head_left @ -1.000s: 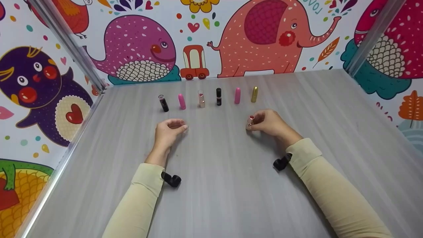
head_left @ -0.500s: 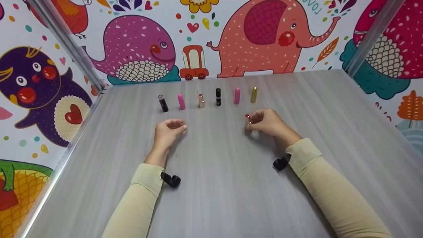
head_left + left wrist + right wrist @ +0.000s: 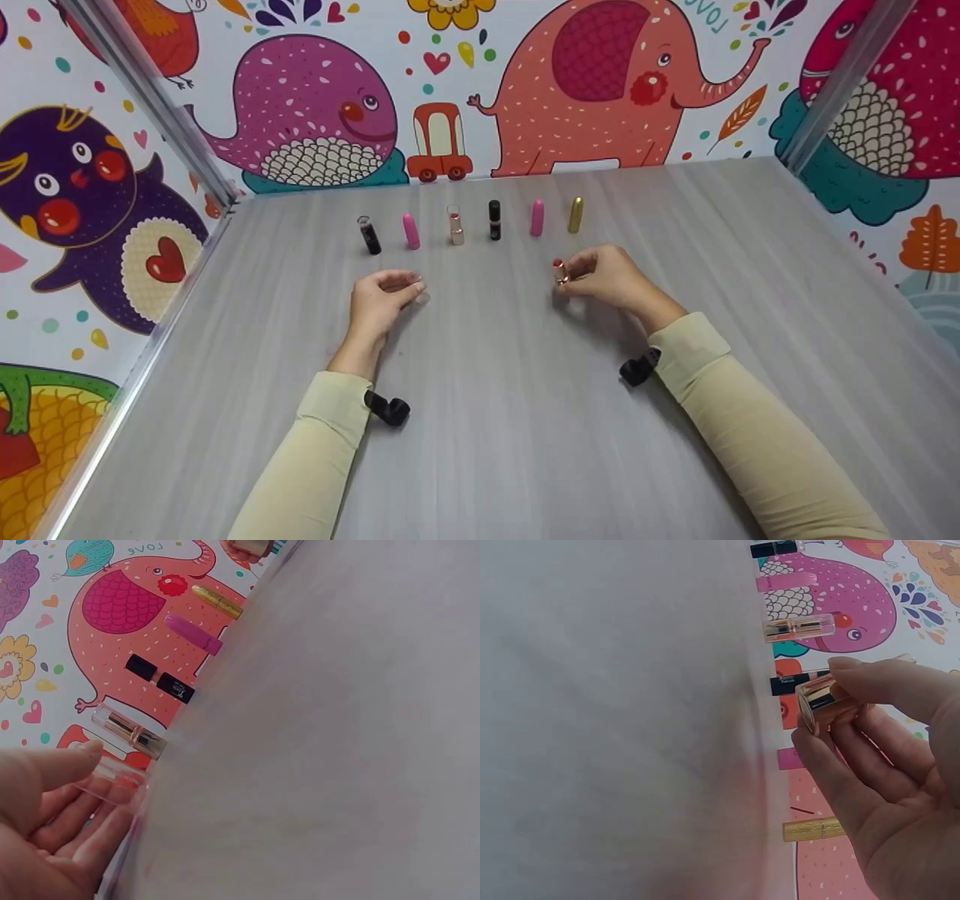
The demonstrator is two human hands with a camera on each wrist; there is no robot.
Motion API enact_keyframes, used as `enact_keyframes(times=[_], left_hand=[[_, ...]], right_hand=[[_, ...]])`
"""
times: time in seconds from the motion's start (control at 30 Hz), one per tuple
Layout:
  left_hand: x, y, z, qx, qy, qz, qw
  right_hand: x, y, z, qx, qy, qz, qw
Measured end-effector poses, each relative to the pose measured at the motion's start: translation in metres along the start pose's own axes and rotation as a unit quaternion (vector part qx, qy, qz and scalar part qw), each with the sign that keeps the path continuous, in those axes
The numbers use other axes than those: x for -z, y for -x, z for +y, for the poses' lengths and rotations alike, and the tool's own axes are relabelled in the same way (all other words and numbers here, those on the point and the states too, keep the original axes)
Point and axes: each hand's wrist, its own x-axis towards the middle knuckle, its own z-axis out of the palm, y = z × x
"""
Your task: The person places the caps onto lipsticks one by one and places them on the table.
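My left hand pinches a clear lipstick cap between thumb and fingers, low over the table. In my right hand is a lipstick with a red tip and a shiny rose-gold base, held upright by thumb and fingers. Its gold base shows close up in the right wrist view, while the fingers partly cover the rest. The two hands are apart, on either side of the table's middle. Beyond them stands a row of several lipsticks, among them a clear-capped gold one.
The row also has a dark lipstick at the left end, a pink one, a black one, another pink one and a gold one. Patterned walls border the grey table.
My right hand has shifted slightly left and lifted the lipstick a little. The left hand stays nearly still with the cap. The row of lipsticks stays in place.
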Motion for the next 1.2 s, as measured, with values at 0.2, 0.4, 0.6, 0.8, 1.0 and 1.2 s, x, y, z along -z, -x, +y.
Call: enact_keyframes(times=[0.2, 0.4, 0.6, 0.8, 1.0, 1.2], left_hand=[[-0.003, 0.003, 0.010, -0.004, 0.043, -0.008, 0.9990], [-0.005, 0.006, 0.017, -0.022, 0.085, -0.021, 0.9959], [-0.005, 0.007, 0.020, -0.029, 0.107, -0.028, 0.9935], [-0.006, 0.013, 0.028, -0.047, 0.137, -0.057, 0.9877], [-0.013, 0.022, 0.040, -0.086, 0.162, -0.101, 0.9777], [-0.021, 0.032, 0.050, -0.095, 0.159, -0.127, 0.9745]], right_hand=[[0.001, 0.001, -0.007, 0.003, 0.008, -0.004, 1.0000], [-0.001, 0.003, -0.018, 0.020, 0.011, -0.022, 0.9995], [-0.004, 0.006, -0.023, 0.025, 0.018, -0.045, 0.9985], [-0.007, 0.008, -0.027, 0.022, 0.024, -0.052, 0.9981], [-0.012, 0.011, -0.033, 0.047, 0.025, -0.061, 0.9967], [-0.018, 0.014, -0.038, 0.055, 0.033, -0.074, 0.9952]])
